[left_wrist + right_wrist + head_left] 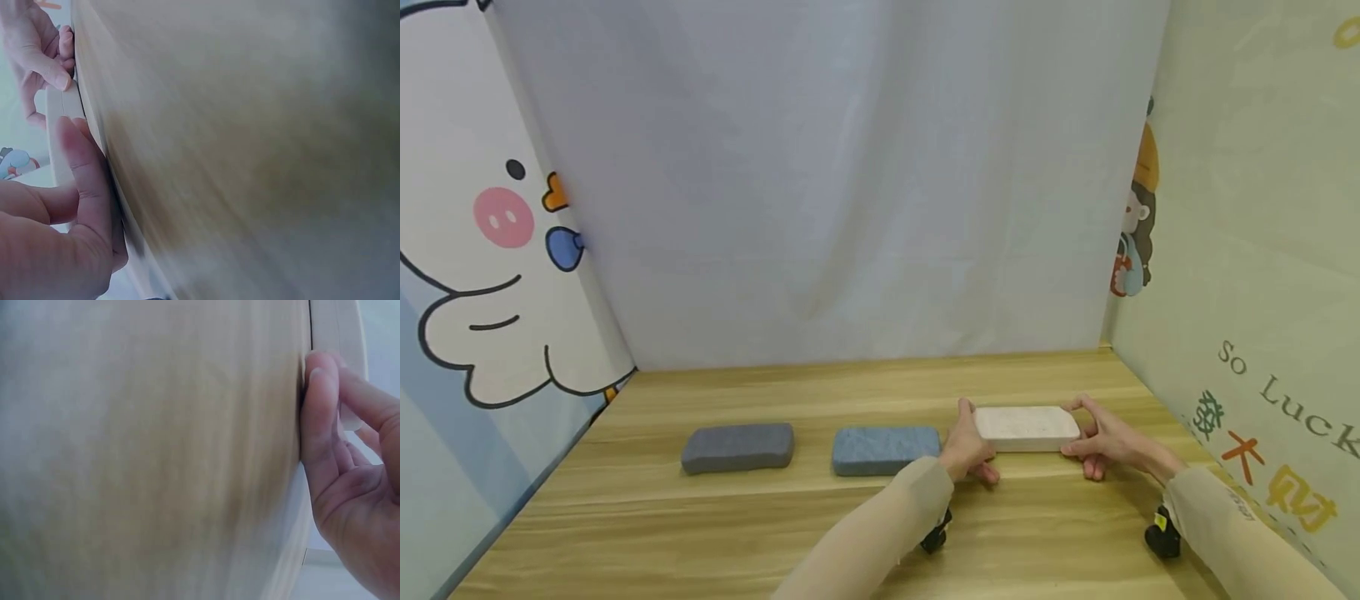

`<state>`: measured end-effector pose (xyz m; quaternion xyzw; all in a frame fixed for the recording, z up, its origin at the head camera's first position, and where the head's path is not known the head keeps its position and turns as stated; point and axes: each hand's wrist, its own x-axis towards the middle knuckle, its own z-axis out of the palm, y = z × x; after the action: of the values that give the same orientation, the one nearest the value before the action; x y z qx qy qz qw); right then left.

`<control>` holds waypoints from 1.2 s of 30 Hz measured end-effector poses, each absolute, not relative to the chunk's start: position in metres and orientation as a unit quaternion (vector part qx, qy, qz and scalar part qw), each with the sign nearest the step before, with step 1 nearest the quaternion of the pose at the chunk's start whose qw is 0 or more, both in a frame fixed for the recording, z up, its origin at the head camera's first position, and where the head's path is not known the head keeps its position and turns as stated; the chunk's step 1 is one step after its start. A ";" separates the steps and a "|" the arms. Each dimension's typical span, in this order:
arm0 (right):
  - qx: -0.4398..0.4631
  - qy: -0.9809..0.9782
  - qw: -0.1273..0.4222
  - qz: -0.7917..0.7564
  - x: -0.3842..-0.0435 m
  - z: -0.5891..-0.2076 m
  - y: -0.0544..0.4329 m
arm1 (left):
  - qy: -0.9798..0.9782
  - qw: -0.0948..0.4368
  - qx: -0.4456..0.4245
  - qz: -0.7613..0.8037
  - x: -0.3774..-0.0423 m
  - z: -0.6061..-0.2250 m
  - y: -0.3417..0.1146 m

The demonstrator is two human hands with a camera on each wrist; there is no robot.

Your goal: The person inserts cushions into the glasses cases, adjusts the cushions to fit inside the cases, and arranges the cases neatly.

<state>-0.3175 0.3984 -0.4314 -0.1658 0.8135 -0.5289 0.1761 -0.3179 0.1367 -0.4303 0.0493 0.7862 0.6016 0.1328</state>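
Note:
A white glasses case (1026, 427), oblong with rounded corners, lies crosswise on the wooden table, right of the middle. My left hand (966, 447) grips its left end, thumb and fingers spread around the corners. At the opposite end, my right hand (1111, 443) pinches it between thumb and forefinger, other fingers curled beneath. A thin seam runs along the side of the white case (337, 328) in the right wrist view. Just left of my left hand is a blue glasses case (883, 450), its right edge close to my wrist.
A grey glasses case (737, 447) lies farther left, roughly in line with the other two. Behind the table (700, 533) hangs a pale curtain (850, 183). Printed cloths (1247, 250) border both sides, the right one close to my right forearm.

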 end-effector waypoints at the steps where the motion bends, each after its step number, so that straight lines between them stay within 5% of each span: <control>1: -0.168 0.814 0.172 -0.529 -0.317 -0.431 0.398 | 0.788 0.131 0.046 0.599 -0.319 -0.431 0.137; 16: -0.167 0.857 0.154 -0.463 -0.317 -0.423 0.394 | 0.794 0.149 0.033 0.589 -0.316 -0.427 0.134; 21: -0.148 0.891 0.103 -0.416 -0.311 -0.407 0.391 | 0.794 0.153 0.107 0.578 -0.308 -0.408 0.121; 27: -0.163 0.898 0.012 -0.409 -0.306 -0.382 0.376 | 0.835 0.083 0.213 0.501 -0.303 -0.375 0.089; 36: -0.173 0.894 -0.094 -0.404 -0.295 -0.346 0.332 | 0.876 -0.057 0.228 0.422 -0.298 -0.337 0.026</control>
<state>-0.2953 0.3319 -0.3456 -0.1725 0.8936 -0.4037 -0.0937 -0.2977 0.0260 -0.3370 0.2282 0.8756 0.4219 -0.0571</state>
